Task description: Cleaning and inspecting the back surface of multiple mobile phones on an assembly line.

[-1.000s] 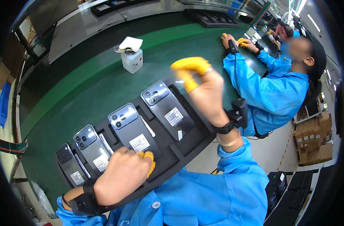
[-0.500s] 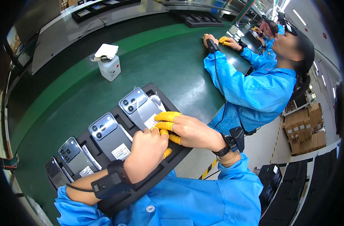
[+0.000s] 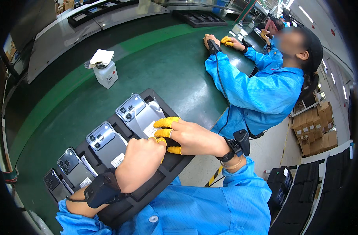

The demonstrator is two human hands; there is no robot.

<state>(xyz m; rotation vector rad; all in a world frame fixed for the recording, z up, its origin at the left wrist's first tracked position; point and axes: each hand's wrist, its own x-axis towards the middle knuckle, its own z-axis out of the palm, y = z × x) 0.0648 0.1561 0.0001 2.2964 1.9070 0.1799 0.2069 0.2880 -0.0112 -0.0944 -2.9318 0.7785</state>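
Rightmost phone: lower end at left hand, right hand; both curled, cannot tell if gripping.

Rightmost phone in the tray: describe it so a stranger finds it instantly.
On the green table, find the black tray at the near edge. In its slanting row of four, take the rightmost phone. Only this one has the right hand's yellow-covered fingertips at its white label and clear film showing at its right edge.
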